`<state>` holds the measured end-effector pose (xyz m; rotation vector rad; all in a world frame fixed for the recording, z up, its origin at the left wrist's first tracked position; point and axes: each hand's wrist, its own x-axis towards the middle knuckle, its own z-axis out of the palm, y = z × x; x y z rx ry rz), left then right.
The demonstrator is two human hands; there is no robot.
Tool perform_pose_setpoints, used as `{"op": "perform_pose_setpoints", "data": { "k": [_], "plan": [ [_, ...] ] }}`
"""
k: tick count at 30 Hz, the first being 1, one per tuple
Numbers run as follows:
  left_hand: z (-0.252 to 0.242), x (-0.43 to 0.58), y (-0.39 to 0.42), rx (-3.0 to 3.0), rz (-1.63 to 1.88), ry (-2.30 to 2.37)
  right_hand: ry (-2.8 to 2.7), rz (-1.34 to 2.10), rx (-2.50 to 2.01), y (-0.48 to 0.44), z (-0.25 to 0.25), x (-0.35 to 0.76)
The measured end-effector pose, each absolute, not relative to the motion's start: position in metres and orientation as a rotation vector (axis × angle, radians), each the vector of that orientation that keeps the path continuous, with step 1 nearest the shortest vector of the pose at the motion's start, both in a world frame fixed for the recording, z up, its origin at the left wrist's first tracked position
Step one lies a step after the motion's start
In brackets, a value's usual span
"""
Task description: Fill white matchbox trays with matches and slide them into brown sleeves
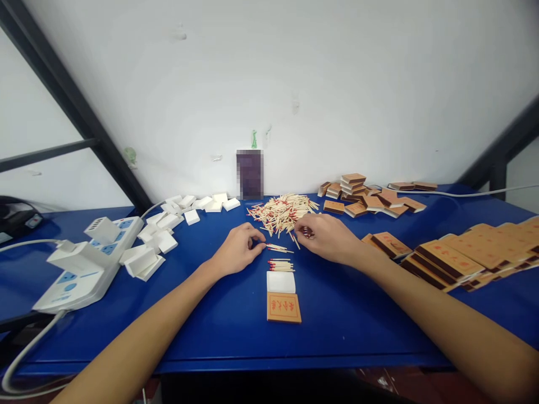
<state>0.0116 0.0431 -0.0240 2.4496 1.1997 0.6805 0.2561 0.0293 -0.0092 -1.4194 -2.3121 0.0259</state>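
My left hand (241,249) is closed in a pinch, thumb and forefinger at the red-headed ends of a few matches (278,248) lying on the blue table. My right hand (323,235) is curled shut at the near edge of a heap of loose matches (286,210); red match heads show inside its fingers. Between me and the hands lies a short row of matches (281,266), heads to the left. Just below it is a matchbox (283,307) with an orange printed sleeve, its white tray (281,282) slid out on the far side.
White empty trays (162,224) lie scattered at the left, beside a white power strip (95,269) with plugs and cables. Orange matchboxes (366,196) are piled at the back right, and rows of them (471,252) stand near my right forearm. A dark pixelated panel (250,174) leans against the wall.
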Motion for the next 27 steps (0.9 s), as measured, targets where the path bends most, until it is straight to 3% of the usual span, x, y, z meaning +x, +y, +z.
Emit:
{"op": "perform_pose_setpoints", "data": {
  "k": [27],
  "plan": [
    [-0.022, 0.014, 0.031, 2.668, 0.451, 1.062, -2.548, -0.037, -1.849, 0.023, 0.007, 0.270]
  ]
}}
